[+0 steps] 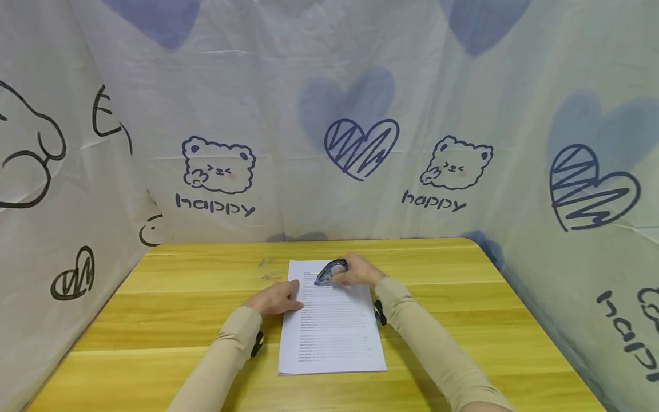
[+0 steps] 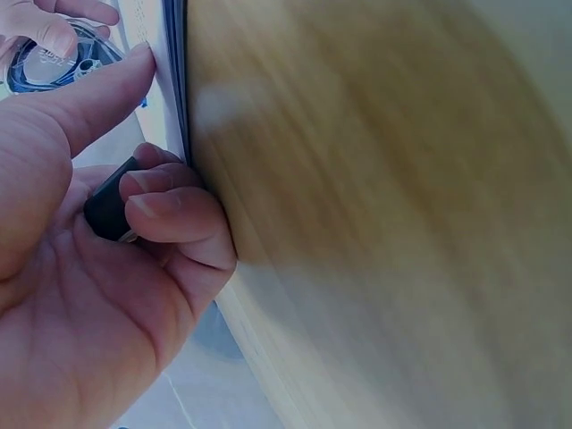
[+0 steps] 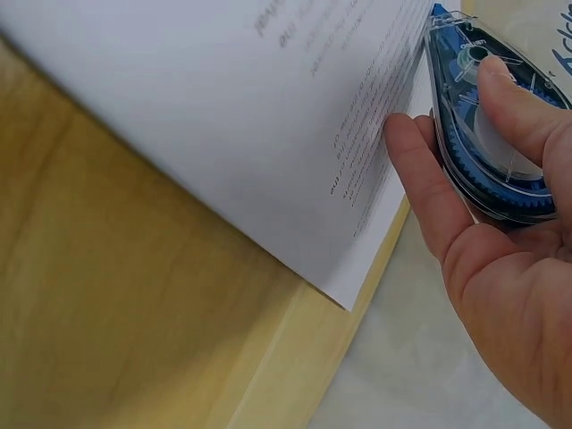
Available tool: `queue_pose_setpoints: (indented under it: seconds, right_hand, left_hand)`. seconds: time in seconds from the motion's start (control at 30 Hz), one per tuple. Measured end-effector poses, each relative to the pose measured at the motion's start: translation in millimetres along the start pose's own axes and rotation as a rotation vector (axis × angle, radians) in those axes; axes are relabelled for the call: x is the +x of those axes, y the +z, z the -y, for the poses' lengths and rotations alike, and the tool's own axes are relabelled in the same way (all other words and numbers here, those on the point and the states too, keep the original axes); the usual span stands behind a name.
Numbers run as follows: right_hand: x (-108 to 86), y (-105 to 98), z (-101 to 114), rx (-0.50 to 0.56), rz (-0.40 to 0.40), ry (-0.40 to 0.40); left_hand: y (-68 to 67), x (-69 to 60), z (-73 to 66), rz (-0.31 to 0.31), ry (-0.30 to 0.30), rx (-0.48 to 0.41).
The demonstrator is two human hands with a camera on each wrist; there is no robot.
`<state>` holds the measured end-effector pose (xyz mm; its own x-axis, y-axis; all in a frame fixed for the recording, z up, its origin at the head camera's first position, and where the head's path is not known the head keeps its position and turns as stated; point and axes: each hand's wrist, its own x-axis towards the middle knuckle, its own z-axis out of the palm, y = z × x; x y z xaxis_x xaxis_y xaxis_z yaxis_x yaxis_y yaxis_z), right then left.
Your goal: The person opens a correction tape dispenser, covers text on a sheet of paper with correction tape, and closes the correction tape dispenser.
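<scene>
A stack of printed paper (image 1: 334,343) lies on the table. My right hand (image 1: 359,270) grips a blue, clear-cased correction tape (image 1: 329,272) between thumb and fingers, its tip pointing down-left at the upper printed lines. In the right wrist view, the tape (image 3: 487,134) shows its round spool beside the sheet. My left hand (image 1: 273,298) rests at the paper's left edge, thumb and index finger on the sheet. The left wrist view shows its other fingers curled round a small black object (image 2: 109,206), which the head view hides.
The wooden table (image 1: 170,320) extends on both sides of the paper, with faint grey marks (image 1: 268,277) beyond my left hand. Behind and beside it hangs a pale cloth (image 1: 288,194) printed with hearts and bears. Dark wrist straps (image 1: 380,312) show under both sleeves.
</scene>
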<state>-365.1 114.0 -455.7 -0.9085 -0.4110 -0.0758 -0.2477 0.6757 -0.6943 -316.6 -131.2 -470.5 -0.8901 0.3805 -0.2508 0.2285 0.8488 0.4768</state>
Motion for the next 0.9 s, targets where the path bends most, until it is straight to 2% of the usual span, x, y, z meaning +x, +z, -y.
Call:
queue_pose_setpoints:
  seconds: [0.57, 0.9]
  right_hand:
    - [1.6, -0.4, -3.9, -0.017, -0.003, -0.002]
    - [3.7, -1.2, -8.4, 0.017, -0.001, -0.006]
  left_hand:
    - [1.5, -1.9, -0.2, -0.011, 0.017, -0.016]
    - [1.0, -2.3, 1.5, -0.017, 0.012, -0.029]
